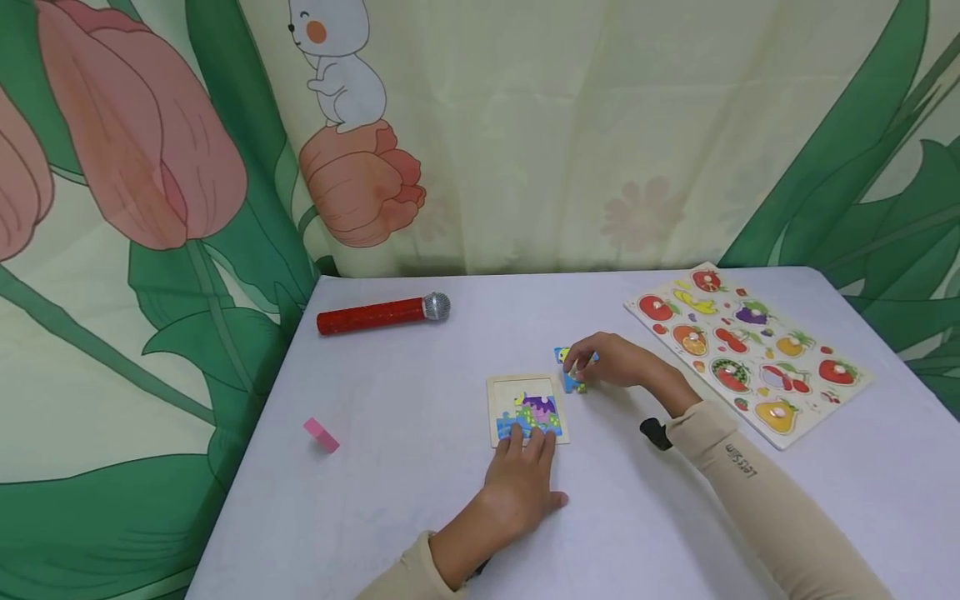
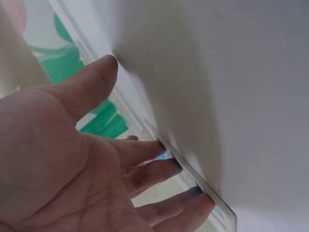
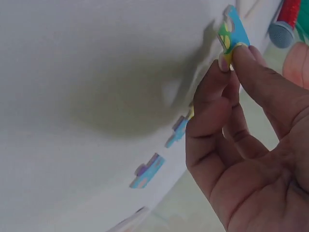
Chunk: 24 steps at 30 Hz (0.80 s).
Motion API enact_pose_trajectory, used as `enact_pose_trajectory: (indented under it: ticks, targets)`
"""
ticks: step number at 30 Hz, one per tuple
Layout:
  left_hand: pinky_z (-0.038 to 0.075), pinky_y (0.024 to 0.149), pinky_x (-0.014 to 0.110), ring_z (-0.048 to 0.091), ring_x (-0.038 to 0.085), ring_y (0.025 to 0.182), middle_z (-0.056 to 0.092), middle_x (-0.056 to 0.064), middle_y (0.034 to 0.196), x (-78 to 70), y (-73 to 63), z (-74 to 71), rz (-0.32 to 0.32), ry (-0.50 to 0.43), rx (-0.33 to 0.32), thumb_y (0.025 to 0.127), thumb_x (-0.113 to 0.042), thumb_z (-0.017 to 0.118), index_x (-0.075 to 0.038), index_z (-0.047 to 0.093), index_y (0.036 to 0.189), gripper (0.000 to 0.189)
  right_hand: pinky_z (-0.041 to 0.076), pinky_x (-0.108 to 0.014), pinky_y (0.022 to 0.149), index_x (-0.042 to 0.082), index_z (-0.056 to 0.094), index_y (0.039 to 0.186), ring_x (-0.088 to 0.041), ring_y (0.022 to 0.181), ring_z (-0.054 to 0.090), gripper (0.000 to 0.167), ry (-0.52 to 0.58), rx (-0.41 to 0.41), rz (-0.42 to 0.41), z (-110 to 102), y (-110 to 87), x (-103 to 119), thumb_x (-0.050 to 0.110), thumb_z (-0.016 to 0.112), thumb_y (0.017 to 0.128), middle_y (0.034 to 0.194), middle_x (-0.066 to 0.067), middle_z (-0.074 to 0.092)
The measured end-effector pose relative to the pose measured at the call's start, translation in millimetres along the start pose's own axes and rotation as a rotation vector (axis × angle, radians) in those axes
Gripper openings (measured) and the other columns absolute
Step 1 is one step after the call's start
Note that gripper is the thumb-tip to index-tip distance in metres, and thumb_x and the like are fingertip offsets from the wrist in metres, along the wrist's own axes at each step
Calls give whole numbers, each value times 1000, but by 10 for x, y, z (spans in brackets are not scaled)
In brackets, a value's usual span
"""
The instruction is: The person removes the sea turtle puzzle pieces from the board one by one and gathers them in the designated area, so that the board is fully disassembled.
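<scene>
My left hand (image 1: 521, 492) rests its outstretched fingertips on the near edge of a small wooden puzzle tray (image 1: 492, 408). Joined jigsaw pieces (image 1: 536, 410) with a purple and blue picture fill the tray's lower right part; bare wood shows along its top and left. Just beyond the tray's right corner is my right hand (image 1: 618, 362). Between thumb and fingertips it pinches a blue, green and yellow jigsaw piece (image 3: 237, 33), raised over the white table. Beside this hand, loose blue pieces (image 3: 148, 172) lie on the cloth, partly hidden by the fingers in the head view.
A red microphone (image 1: 375, 317) with a silver head lies at the back left. Further forward on the left is a pink block (image 1: 322, 435). A fruit-picture peg board (image 1: 813, 400) covers the right side, close to the right forearm. A printed curtain (image 1: 525, 150) hangs behind the table.
</scene>
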State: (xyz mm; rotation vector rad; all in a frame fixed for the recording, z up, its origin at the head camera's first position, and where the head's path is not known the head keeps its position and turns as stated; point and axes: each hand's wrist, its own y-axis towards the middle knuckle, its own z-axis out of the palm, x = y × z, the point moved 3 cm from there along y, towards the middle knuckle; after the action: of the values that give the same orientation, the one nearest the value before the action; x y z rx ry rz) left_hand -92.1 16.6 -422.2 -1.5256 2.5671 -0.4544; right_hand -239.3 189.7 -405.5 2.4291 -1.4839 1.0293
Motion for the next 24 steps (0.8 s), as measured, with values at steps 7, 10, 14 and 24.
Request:
enact_pose_trajectory:
  ticks: [7,10,14,24]
  targets:
    - [39,113,38,38,32,145,43,2,155,-20,-1,21,0,48,-4,93,-67,60,-17,40,158,84,54,-43,87,8,76,101,-22,90,60,16,-39,-33,-27,103,38,-45,-5,70,93,92,-2,68]
    - [39,113,38,38,31,145,43,2,155,-17,-4,20,-4,68,-2,94,-68,58,-17,39,158,84,55,-42,88,9,76,102,-21,89,60,17,-69,-44,-44,138,55,-48,-5,70,93,93,-1,67]
    - [39,114,38,37,32,145,42,2,155,-10,-1,14,-2,53,4,94,-67,59,-17,39,158,84,55,-43,89,7,75,104,-21,89,61,17,-92,-67,-54,152,43,-34,-5,72,92,96,-2,69]
    - [39,113,37,38,31,144,43,2,152,-8,-5,27,5,62,-22,94,-66,60,-17,40,158,83,54,-35,82,8,76,105,-19,88,59,14,-76,-70,-126,252,54,180,2,75,93,93,1,66]
